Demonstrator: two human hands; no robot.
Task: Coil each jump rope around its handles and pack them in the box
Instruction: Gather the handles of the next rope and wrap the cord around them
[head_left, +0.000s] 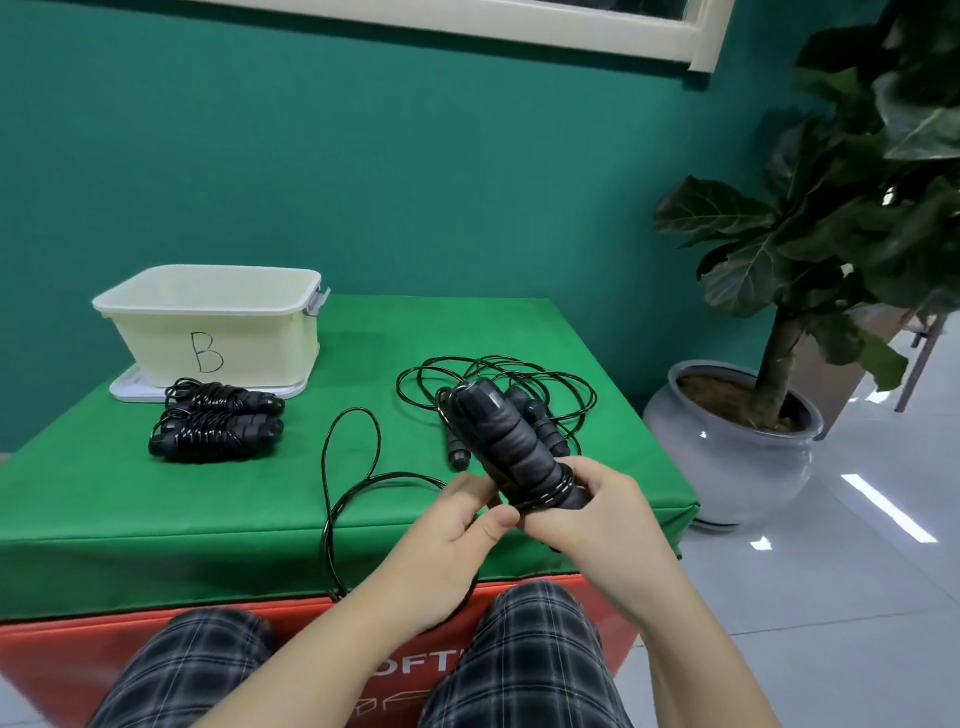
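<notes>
Both hands meet at lower centre of the frame: the right hand (587, 512) has its grip curled round the lower end of a pair of black handles (506, 441), and the left hand (457, 525) pinches the thin black cord beside them, thumb pressed toward the fingers. A few turns of cord already sit round the handles near the right fingers.

Largest in view is the bench (130, 514), covered in green, its near edge running across the lower half of the frame above an orange front panel. The right edge drops off toward a grey plant pot (727, 452) on the tiled floor. A cream box (208, 322) marked B stands at the upper left of the bench, on its white lid (127, 389), close to the far edge.

Just in front of the box lie two coiled ropes (215, 421), side by side and touching. At upper right of the bench a loose rope (519, 384) sprawls in wide loops, partly behind the held handles. Between these two groups the slack cord (353, 467) loops across bare green cloth and hangs over the near edge.
</notes>
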